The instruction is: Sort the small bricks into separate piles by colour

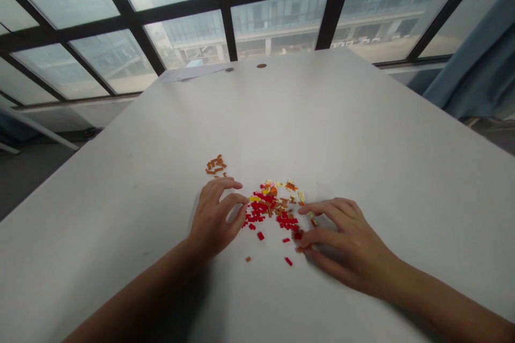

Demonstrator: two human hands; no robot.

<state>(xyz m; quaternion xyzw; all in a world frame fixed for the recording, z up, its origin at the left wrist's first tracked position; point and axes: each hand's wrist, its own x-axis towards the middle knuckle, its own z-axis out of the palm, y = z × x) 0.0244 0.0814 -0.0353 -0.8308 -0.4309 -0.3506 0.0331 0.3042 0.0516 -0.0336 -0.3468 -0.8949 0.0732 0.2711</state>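
A loose pile of small toy building bricks (263, 206), mostly red with brown, orange and pale yellow ones, lies on the white table between my hands. My left hand (215, 217) is at the pile's left side, thumb and index fingertips brought together. A yellow brick (255, 199) lies right at those fingertips; whether they grip it I cannot tell. On the right, my right hand (348, 241) has its fingers apart, its fingertips touching down among bricks at the pile's edge. A dark red brick (298, 235) and an orange-brown brick (301, 250) are by its fingers.
Beyond my left hand sits a separate group of brown bricks (216, 164). Stray red bricks (288, 261) and a brown one (248, 259) lie nearer me. Papers (189, 73) rest at the far edge of the white table (314, 118), before large windows. A blue curtain (478, 59) hangs at right.
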